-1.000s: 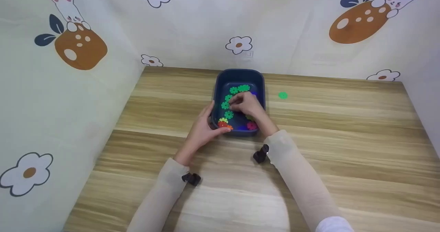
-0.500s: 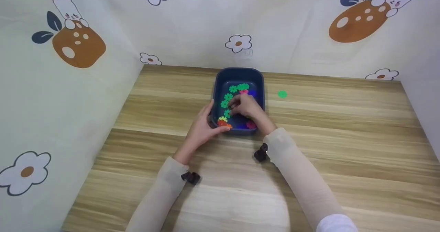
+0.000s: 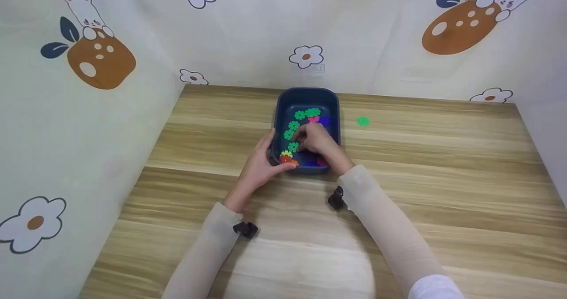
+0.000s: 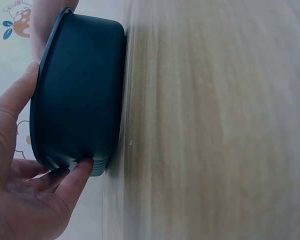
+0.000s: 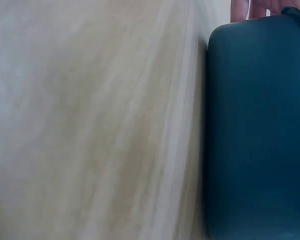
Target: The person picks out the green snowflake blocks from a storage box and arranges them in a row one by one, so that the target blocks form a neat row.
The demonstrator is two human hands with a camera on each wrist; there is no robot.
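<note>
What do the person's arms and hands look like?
The left hand and right hand wear no gloves. The left sleeve and right sleeve are long and beige, each with a small black gadget near its hand. White cloth shows at the right sleeve's upper end.

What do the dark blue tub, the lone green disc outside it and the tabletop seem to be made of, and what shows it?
Dark blue tub: probably moulded plastic, smooth and satin; rounded corners and unbroken colour suggest it.
Green disc: likely plastic, from its bright, even colour; too small to judge its finish.
Tabletop: wood or wood-look laminate, with streaky grain and a soft sheen; printed grain could look alike.
</note>
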